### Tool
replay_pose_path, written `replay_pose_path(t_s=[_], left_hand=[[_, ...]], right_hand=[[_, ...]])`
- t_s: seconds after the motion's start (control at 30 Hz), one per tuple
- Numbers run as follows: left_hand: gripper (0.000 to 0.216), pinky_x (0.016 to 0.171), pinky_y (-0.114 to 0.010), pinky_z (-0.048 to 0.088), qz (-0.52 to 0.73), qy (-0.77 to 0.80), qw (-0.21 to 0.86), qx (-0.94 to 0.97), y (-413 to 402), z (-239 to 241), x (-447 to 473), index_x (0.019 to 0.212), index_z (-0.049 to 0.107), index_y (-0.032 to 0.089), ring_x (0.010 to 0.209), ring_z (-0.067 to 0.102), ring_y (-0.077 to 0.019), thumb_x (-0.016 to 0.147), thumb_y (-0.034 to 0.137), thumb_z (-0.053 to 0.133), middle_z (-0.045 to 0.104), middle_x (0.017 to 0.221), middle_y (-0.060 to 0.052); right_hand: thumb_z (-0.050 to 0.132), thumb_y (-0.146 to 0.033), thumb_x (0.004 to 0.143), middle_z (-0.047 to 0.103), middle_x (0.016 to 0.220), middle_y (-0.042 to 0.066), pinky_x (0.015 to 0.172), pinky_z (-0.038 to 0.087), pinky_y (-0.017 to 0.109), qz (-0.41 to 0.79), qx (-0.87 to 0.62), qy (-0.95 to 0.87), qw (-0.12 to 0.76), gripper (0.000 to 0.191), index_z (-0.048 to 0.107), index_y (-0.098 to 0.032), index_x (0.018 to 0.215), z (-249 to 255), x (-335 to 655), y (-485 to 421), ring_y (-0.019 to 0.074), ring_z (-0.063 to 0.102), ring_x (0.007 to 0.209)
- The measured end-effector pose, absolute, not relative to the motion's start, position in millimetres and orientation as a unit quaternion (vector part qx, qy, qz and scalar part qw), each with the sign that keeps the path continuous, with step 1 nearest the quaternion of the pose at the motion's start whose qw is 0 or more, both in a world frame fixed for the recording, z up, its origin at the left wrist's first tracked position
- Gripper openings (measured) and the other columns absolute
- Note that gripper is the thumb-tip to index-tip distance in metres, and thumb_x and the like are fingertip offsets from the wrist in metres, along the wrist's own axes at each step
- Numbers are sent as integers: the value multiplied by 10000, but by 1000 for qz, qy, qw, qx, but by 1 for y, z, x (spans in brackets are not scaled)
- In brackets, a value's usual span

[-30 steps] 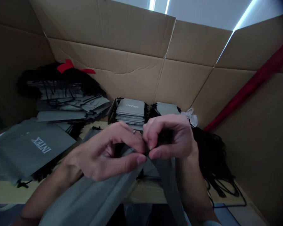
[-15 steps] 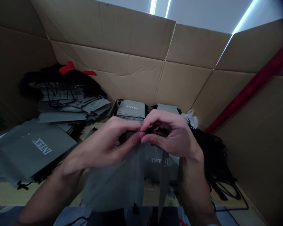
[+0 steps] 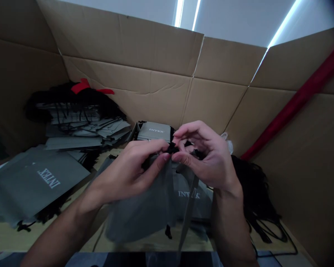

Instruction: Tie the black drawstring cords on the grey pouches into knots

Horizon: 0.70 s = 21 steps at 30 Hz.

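Note:
A grey fabric drawstring bag (image 3: 139, 218) hangs from my left hand (image 3: 139, 167), whose thumb and fingers pinch its top edge. A small bunch of black cord (image 3: 172, 148) shows between my two hands. My right hand (image 3: 211, 157) is curled around more black cord, its thumb and index fingertips close to the bunch. How firmly the fingers press is partly hidden. A narrow grey strip (image 3: 187, 215) dangles below my right hand. Behind it lies another grey bag (image 3: 180, 196) with INTEX printing.
Stacked grey INTEX bags (image 3: 156, 129) stand at the back, with more bags (image 3: 55, 178) at the left. A pile with black cords and a red strip (image 3: 82, 86) is behind them. Loose black cords (image 3: 253, 189) lie right. Cardboard walls (image 3: 150, 81) enclose the table (image 3: 5, 233).
My fingertips have moved slightly apart, and the black cord bunch now shows between them. My right-hand fingers have opened a little. The hanging bag and grey strip have swung; the view has shifted slightly.

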<state>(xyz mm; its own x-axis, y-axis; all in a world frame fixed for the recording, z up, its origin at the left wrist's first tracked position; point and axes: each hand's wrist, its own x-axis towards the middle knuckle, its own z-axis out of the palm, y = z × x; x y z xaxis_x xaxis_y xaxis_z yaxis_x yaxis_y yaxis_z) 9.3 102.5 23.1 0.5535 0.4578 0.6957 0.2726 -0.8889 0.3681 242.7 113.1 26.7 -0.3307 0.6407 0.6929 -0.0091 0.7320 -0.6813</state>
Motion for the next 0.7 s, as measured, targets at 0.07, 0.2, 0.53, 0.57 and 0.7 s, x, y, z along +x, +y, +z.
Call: replay_pose_path(t_s=[0.07,0.2,0.53,0.57,0.7], left_hand=[[235,642,-256,372,426,223,80,873,101,22,10,916,565,191,681,437,-101,1139,119,539,518,793,55],[269,625,-274,355,405,240,52,881,98,23,10,884,530,195,659,420,-106,1146,134,529,475,763,58],[261,629,-290,336,427,213,54,877,101,26,10,881,530,192,667,399,-112,1128,108,530,463,764,50],[253,629,-292,336,431,211,51,876,102,26,10,888,541,190,667,400,-113,1127,109,536,465,765,49],[280,634,-281,349,418,212,52,882,102,25,9,858,521,191,667,406,-109,1118,88,544,471,762,50]], right_hand=[[1017,-256,867,762,1047,16,644,554,202,292,-213,-759,542,396,770,-240,1175,27,242,111,112,660,777],[952,-232,919,750,945,-4,624,522,197,262,-234,-766,539,259,804,-219,1131,31,241,106,103,638,743],[802,-236,997,779,888,18,643,547,232,241,-299,-753,535,69,802,-195,941,34,237,104,139,707,761],[793,-238,1006,769,883,19,640,545,232,249,-300,-751,533,85,792,-195,932,34,237,105,138,697,759],[894,-262,955,725,950,22,579,485,223,288,-269,-770,501,225,786,-222,1148,30,242,108,134,626,748]])
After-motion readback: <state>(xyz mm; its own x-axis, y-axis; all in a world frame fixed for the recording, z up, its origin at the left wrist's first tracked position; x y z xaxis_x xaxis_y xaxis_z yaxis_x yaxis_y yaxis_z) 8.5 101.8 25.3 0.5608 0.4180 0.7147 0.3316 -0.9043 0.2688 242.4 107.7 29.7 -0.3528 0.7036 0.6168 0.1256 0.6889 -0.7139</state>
